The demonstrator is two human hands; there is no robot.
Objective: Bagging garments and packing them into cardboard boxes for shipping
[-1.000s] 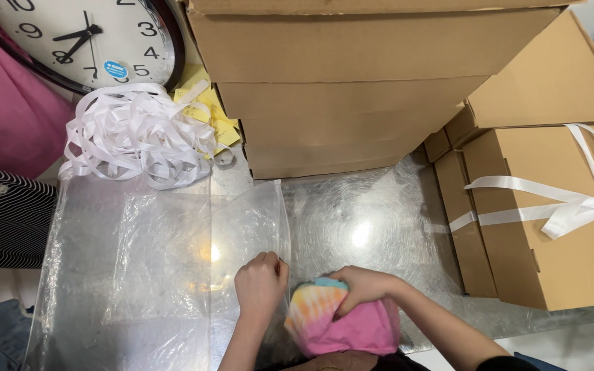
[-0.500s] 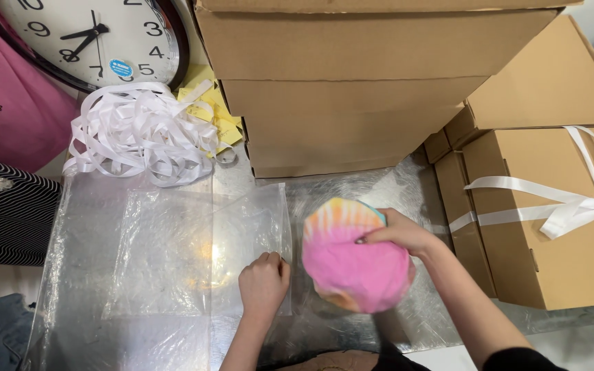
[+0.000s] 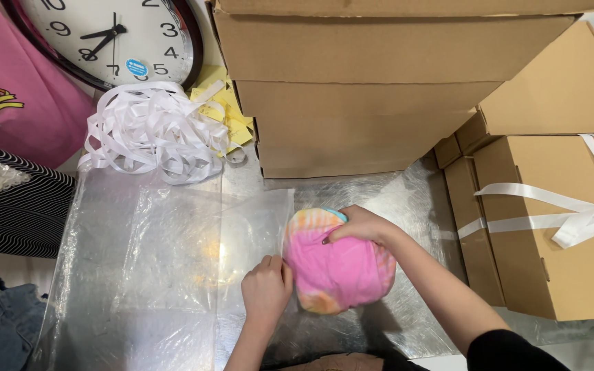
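Head view: right hand (image 3: pixel 359 225) clamped over top of pink tie-dye bundle (image 3: pixel 338 268) on foil-covered bench (image 3: pixel 414 199), left hand (image 3: pixel 266 288) pinching edge of clear plastic bag (image 3: pixel 173 254) just beside bundle, cardboard boxes (image 3: pixel 352 89) behind.

- I have a single view, from the camera on the person's head, looking steeply down on the silvery table (image 3: pixel 414 199)
- It sits close: both forearms enter from my bottom edge, the left hand (image 3: pixel 266 288) and right hand (image 3: pixel 360 225) low in the middle
- Far edge of my view: stacked cardboard boxes (image 3: pixel 352 103) and a wall clock (image 3: pixel 115 38)
- With no second view, nothing is shared
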